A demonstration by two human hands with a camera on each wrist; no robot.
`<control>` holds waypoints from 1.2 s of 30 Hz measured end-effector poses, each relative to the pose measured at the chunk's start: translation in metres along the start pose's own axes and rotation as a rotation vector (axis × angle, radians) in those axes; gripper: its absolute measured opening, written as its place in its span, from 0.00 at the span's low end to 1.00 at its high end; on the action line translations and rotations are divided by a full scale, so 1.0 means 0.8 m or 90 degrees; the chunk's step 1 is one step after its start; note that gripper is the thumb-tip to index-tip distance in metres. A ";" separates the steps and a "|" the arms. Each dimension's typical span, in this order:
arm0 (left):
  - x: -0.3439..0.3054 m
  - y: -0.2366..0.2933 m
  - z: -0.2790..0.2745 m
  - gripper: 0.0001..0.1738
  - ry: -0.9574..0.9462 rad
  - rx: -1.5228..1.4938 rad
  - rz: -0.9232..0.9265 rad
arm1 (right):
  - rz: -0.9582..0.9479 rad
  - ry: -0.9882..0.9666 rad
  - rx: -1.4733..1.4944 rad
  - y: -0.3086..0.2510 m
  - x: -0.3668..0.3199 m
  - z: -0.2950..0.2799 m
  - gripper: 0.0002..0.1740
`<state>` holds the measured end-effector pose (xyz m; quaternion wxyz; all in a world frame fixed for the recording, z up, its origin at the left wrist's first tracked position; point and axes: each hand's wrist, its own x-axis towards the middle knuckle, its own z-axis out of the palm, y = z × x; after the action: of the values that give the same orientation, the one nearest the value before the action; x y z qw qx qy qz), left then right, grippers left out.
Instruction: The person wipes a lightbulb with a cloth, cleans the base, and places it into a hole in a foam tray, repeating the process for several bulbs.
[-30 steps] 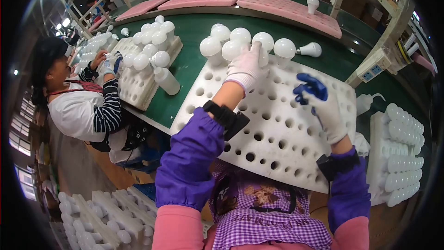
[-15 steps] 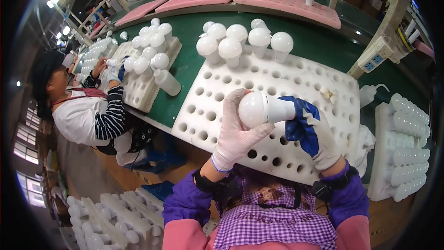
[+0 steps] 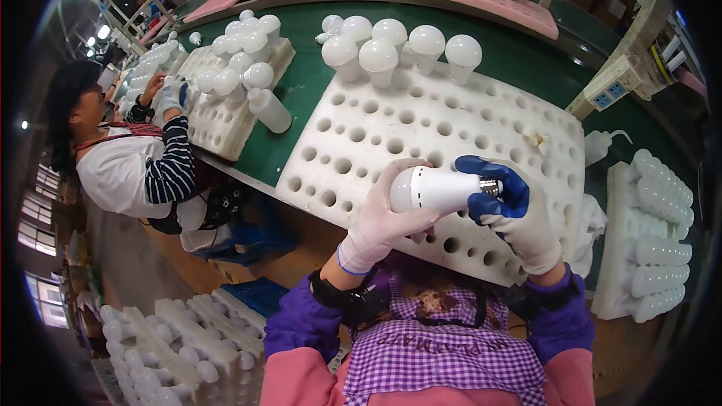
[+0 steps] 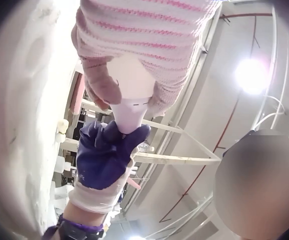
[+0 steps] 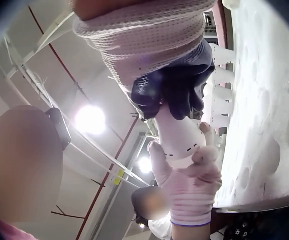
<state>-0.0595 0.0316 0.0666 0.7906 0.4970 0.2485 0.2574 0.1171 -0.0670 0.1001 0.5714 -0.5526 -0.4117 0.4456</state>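
Observation:
A white LED light bulb (image 3: 436, 191) lies sideways between the two hands over the foam tray (image 3: 361, 154). My left hand (image 3: 380, 218), in a white and pink knit glove, grips the round globe, its fingers and thumb wrapped round it. At the other end, my right hand (image 3: 515, 214), in a white glove with blue coated fingers, holds the narrow end by its metal screw cap (image 3: 490, 186). In the left wrist view, the blue fingertips (image 4: 129, 131) close round the bulb's narrow end. The right wrist view shows slots around the bulb's body (image 5: 177, 140).
Several bulbs (image 3: 426, 45) stand along the tray's far edge. A small crumpled scrap (image 3: 535, 140) lies on the tray. Bulb-filled foam (image 3: 618, 240) stands at right, near a spout bottle (image 3: 598, 146). A person (image 3: 128, 165) works at left. Pink foam trays (image 3: 466, 1) lie behind.
The left hand has come back from the far row of bulbs with one bulb. The right hand has met it at the narrow end, and the screw cap now shows between its fingers.

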 end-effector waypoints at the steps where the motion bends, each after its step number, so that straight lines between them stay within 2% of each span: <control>1: -0.001 -0.002 -0.002 0.37 -0.022 -0.043 -0.056 | -0.068 -0.029 -0.077 0.002 0.001 -0.004 0.25; 2: -0.002 -0.004 -0.004 0.37 -0.021 -0.044 -0.056 | -0.067 -0.030 -0.077 0.005 0.001 -0.008 0.25; 4: -0.004 -0.009 -0.008 0.32 -0.060 -0.164 -0.134 | -0.154 -0.068 -0.154 0.010 0.000 -0.012 0.28; 7: -0.007 -0.015 -0.006 0.30 -0.020 -0.228 -0.203 | -0.119 -0.064 -0.111 0.007 -0.001 -0.009 0.28; 8: -0.006 -0.018 -0.006 0.30 -0.020 -0.230 -0.203 | -0.118 -0.064 -0.112 0.008 -0.001 -0.007 0.28; 10: -0.002 -0.027 -0.007 0.32 -0.060 -0.328 -0.212 | -0.039 -0.003 -0.020 0.011 -0.002 -0.004 0.26; 13: -0.001 -0.032 0.009 0.33 0.009 -0.337 -0.167 | -0.017 0.010 -0.033 0.014 -0.001 -0.005 0.23; 20: 0.001 -0.043 0.015 0.33 -0.032 -0.388 -0.163 | 0.071 0.077 0.077 0.021 0.007 -0.001 0.17; 25: 0.003 -0.051 0.023 0.33 0.075 -0.392 -0.159 | 0.086 0.097 0.102 0.035 0.013 0.001 0.16; 27: 0.003 -0.054 0.023 0.33 0.078 -0.406 -0.163 | 0.112 0.101 0.095 0.029 0.010 0.000 0.17; 28: 0.003 -0.056 0.021 0.33 0.094 -0.418 -0.165 | 0.117 0.060 0.048 0.026 0.010 -0.010 0.19; 30: 0.004 -0.054 0.022 0.32 0.067 -0.420 -0.159 | 0.042 0.101 -0.032 0.023 0.011 -0.030 0.20; 32: 0.004 -0.053 0.025 0.32 0.129 -0.423 -0.110 | -0.101 0.234 -0.121 0.023 0.020 -0.060 0.17; 34: 0.005 -0.060 0.018 0.32 0.096 -0.451 -0.110 | -0.189 0.380 -0.576 0.022 0.034 -0.104 0.18; 36: 0.005 -0.061 0.020 0.32 0.088 -0.452 -0.110 | -0.190 0.387 -0.633 0.038 0.048 -0.139 0.18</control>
<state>-0.0387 0.0058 0.0278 0.9138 0.1505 0.2381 0.2928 0.2329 -0.0595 0.0630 0.3933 -0.7923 -0.4622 -0.0634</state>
